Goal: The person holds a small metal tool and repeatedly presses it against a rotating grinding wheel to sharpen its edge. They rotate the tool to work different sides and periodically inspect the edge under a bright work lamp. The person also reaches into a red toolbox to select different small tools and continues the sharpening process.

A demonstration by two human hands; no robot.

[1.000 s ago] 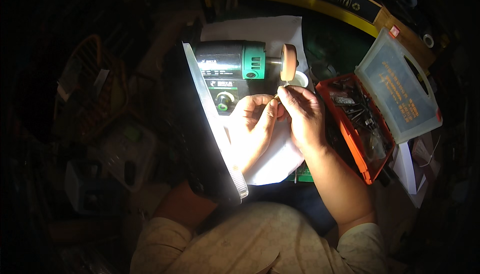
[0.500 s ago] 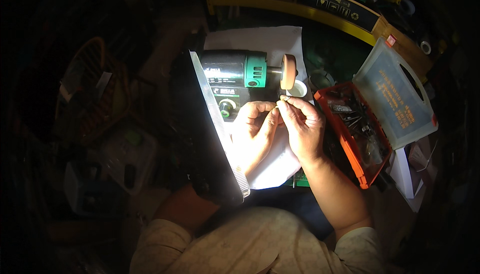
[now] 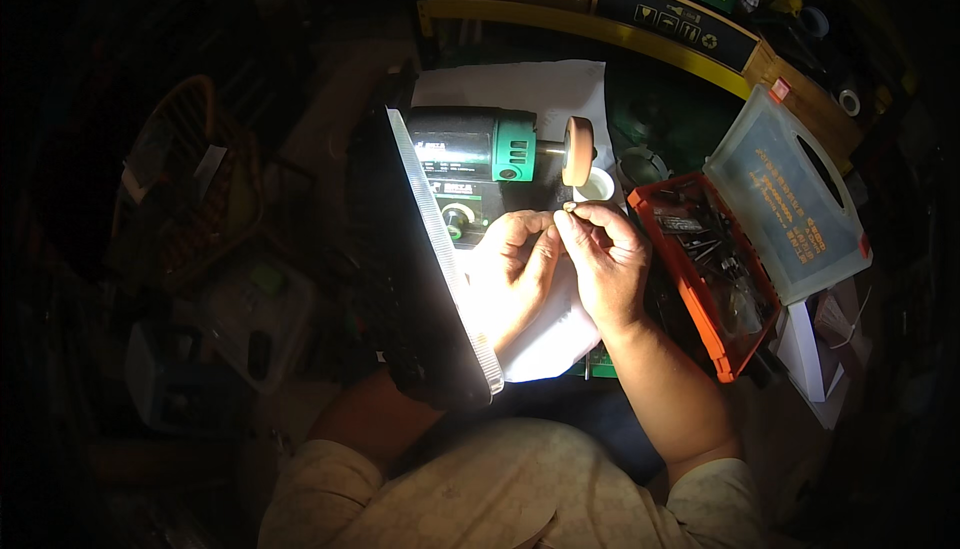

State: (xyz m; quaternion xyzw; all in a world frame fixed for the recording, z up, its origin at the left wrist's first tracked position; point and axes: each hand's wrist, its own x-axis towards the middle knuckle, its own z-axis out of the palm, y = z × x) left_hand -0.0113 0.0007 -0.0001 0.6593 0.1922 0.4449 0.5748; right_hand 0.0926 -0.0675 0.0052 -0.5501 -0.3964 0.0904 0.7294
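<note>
Between my fingertips is a tiny light-coloured piece (image 3: 569, 207), too small to name. My right hand (image 3: 612, 259) pinches it with thumb and forefinger. My left hand (image 3: 515, 269) is closed in a pinch whose tips meet the right fingertips; what they hold is hidden. Just beyond my hands is a black and green bench grinder (image 3: 515, 146). Its tan disc-shaped wheel (image 3: 578, 152) stands upright on the right end of the shaft, apart from my fingers. A small white cup (image 3: 597, 185) stands below the wheel, close to my right fingertips.
A bright lamp (image 3: 445, 259) slants across the left side, covering part of my left forearm. White paper (image 3: 560, 79) lies under the grinder. At right, an open orange toolbox (image 3: 705, 319) holds loose small tools, its clear lid (image 3: 790, 199) raised. A yellow rail (image 3: 580, 29) runs along the back.
The whole view has shifted slightly. My hands keep their pinch close to the wheel, and the tiny piece shows a little more plainly at the right fingertips.
</note>
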